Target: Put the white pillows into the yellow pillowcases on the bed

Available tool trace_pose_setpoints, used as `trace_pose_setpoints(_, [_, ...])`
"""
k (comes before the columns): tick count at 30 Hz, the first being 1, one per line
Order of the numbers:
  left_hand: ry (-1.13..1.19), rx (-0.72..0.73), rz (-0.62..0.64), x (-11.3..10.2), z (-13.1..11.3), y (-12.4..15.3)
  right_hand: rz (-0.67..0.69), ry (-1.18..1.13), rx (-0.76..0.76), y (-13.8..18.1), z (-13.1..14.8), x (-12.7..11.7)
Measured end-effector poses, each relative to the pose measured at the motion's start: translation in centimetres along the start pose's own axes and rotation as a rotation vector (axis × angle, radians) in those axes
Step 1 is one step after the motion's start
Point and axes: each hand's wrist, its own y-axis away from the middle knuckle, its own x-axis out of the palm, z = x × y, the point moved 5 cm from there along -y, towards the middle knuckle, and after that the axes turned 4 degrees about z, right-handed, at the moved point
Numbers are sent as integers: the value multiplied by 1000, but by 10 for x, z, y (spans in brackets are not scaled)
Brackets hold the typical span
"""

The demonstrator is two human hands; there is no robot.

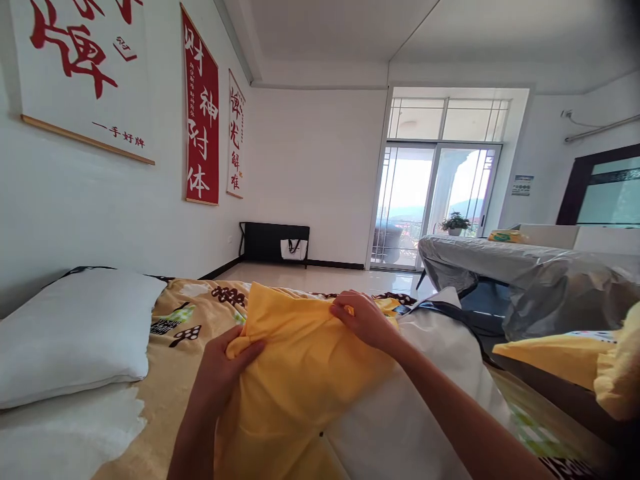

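Note:
A bright yellow pillowcase [300, 360], creased and loose, is stretched up between my two hands above the bed. My left hand [225, 370] pinches its left edge, with the thumb lying across the front. At the upper right edge, my right hand [363, 320] has its fingers curled around gathered cloth. Beneath my right forearm lies a smooth whitish piece [425, 380] with a dark border; its kind is not plain. A white pillow [80, 333] rests on the patterned tan blanket [175, 373] at the left.
More yellow fabric [560, 357] with a ruffled edge lies at the right. Behind it, a table [500, 253] is draped in clear plastic. By the far wall are a black folded frame [260, 241] and a white bag [294, 249]. Scrolls [201, 113] hang on the left wall.

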Motion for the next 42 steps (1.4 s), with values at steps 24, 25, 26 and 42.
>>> trace_pose_setpoints(24, [-373, 315, -319, 17, -34, 34, 415, -174, -506, -10, 114, 17])
trace_pose_setpoints(25, [-375, 300, -313, 16, -34, 33, 416, -174, -498, -11, 114, 16])
trace_pose_setpoints(26, [-382, 284, -294, 14, -33, 33, 410, -189, -495, -12, 113, 15])
trace_pose_setpoints(42, [366, -178, 265, 12, -1, 38, 508, -489, -363, -20, 99, 14])
